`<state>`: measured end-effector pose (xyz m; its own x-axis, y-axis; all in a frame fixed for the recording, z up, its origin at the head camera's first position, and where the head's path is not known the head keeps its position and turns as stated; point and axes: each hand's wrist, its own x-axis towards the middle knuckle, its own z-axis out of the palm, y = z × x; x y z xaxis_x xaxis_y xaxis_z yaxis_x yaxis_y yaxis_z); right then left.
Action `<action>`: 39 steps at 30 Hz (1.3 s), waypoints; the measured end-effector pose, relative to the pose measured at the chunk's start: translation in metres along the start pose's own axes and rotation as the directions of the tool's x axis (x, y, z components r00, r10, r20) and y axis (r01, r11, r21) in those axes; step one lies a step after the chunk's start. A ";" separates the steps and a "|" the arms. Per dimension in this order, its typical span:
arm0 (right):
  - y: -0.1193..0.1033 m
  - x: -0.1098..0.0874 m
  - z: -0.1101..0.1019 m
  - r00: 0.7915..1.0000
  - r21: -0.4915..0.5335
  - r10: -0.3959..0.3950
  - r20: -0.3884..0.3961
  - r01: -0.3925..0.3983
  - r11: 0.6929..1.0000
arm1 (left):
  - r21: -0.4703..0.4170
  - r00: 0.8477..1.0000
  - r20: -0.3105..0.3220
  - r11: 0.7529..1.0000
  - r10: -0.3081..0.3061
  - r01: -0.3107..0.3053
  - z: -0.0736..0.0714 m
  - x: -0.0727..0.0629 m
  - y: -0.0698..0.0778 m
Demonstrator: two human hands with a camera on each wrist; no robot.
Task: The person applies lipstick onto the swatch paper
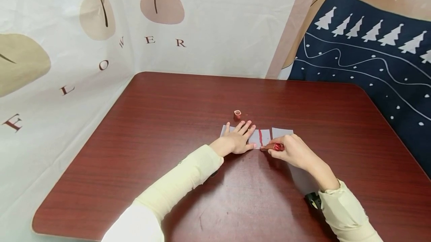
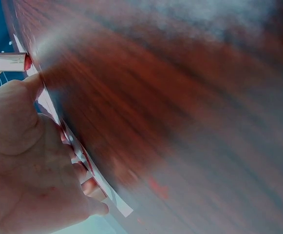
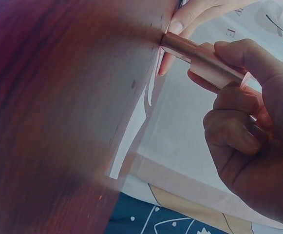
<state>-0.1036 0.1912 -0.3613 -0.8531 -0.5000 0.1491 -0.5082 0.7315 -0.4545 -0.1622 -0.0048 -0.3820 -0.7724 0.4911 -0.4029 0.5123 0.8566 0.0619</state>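
My right hand (image 1: 296,150) pinches a lipstick (image 3: 214,66) with a shiny rose-gold tube between thumb and fingers. Its tip meets the near end of a red stripe (image 1: 260,137) on a small white paper piece (image 1: 266,136). Spread flat, my left hand (image 1: 237,141) rests over the left part of the papers, its thumb at the striped piece. In the left wrist view, the lipstick's red end (image 2: 28,62) shows just beyond that thumb. To the right, another white paper piece (image 1: 281,131) lies partly behind my right hand.
A small reddish-brown lipstick cap (image 1: 237,115) stands upright beyond my left fingertips. Everything lies on a dark red wood-grain table (image 1: 188,100). Behind it hang a white printed cloth (image 1: 222,28) and a navy cloth with white trees (image 1: 363,55).
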 end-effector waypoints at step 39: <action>0.000 -0.006 -0.010 0.991 0.096 0.051 -0.125 -0.040 0.995 | 0.010 1.000 -0.005 1.000 -0.014 0.014 0.002 0.000 0.001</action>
<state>-0.1000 0.1993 -0.3532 -0.8862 -0.3996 0.2343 -0.4603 0.7028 -0.5424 -0.1609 -0.0046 -0.3841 -0.7815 0.4796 -0.3990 0.5049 0.8619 0.0469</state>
